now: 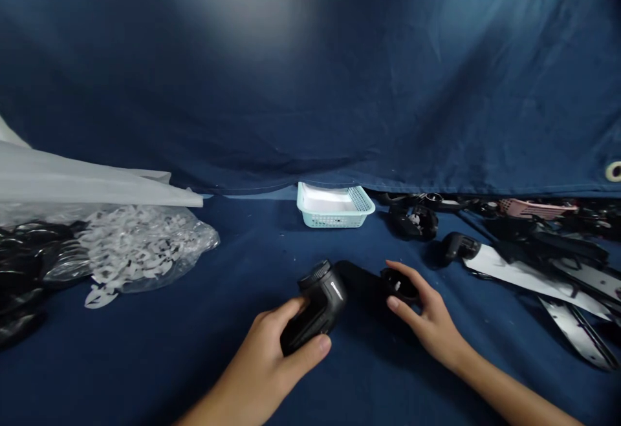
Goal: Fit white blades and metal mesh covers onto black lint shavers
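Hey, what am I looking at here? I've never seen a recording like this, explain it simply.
This is one picture from a camera worn on a person's head, looking down at their own two bare hands; no machine is involved. The left hand grips a black device. The fingers of the right hand rest on a black ring-shaped part. Everything lies on a blue cloth: a pale blue basket, a clear bag of white pieces, and loose black parts on the right.
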A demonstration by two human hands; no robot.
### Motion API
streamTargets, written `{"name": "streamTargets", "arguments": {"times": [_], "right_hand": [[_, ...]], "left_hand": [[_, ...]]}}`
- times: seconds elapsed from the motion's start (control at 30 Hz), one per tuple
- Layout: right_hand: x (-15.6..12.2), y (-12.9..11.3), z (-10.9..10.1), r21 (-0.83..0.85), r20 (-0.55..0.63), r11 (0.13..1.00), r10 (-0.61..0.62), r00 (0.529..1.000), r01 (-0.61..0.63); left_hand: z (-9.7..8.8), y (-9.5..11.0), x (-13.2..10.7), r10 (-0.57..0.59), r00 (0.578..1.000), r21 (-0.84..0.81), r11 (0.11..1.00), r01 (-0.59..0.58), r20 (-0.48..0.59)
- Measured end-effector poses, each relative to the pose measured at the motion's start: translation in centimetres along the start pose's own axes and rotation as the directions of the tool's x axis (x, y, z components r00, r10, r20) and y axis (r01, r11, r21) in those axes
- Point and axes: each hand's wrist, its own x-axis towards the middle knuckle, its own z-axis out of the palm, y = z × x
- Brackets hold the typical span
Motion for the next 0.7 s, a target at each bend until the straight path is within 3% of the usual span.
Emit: {"name": "streamTargets", "arguments": {"times": [0.17,0.3,0.57,0.7], "right_hand": [[0.9,0.6,-0.8,0.247,-0.072,0.955,0.19,0.979,-0.167],[1.5,0.7,-1.3,0.478,0.0,0.836,0.308,0.951,-0.271],[2.5,0.9,-1.7,0.76,0.115,0.555,0.397,0.911,-0.338],[2.8,0.9,-2.1,0.816,0.187,0.435,0.425,0.886,-0.38]], "left_hand": [[-0.3,-1.8,1.0,0.068,0.997,0.32,0.945,-0.073,0.027],[-0.6,-3.2,1.8,0.167,0.984,0.479,0.86,-0.174,0.058],[-1.1,-6.0,2.2,0.25,0.968,0.536,0.814,-0.222,0.02],[-0.6,-6.1,1.8,0.302,0.949,0.523,0.826,-0.211,-0.093]]}}
